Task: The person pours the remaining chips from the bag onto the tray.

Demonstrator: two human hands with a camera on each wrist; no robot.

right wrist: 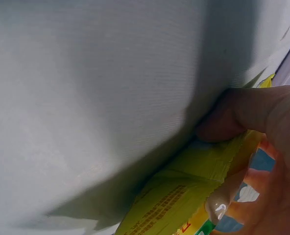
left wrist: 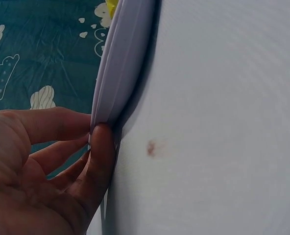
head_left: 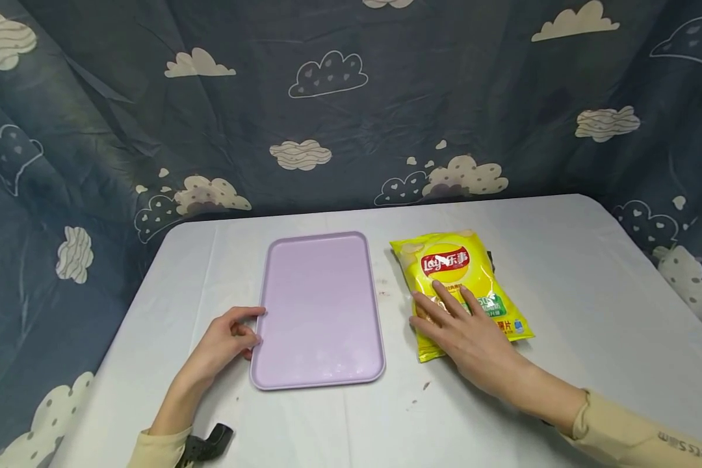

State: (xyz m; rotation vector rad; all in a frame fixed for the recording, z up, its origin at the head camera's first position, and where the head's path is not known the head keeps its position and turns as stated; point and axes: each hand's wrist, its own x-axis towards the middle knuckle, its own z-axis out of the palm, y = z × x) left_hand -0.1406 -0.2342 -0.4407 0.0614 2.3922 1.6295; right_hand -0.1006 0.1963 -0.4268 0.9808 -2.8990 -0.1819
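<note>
My left hand [head_left: 219, 341] pinches the tray [head_left: 322, 312], right hand [head_left: 476, 348] grips the chip bag [head_left: 446, 261]; squeezing hard might crush it, ngl.

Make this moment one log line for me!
left hand: touches left rim of purple tray | right hand: rests on yellow chip bag | bag: right of tray | surface: white tabletop

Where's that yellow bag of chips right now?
In the head view, the yellow bag of chips is right of the purple tray, with the person's right hand touching it.
</note>
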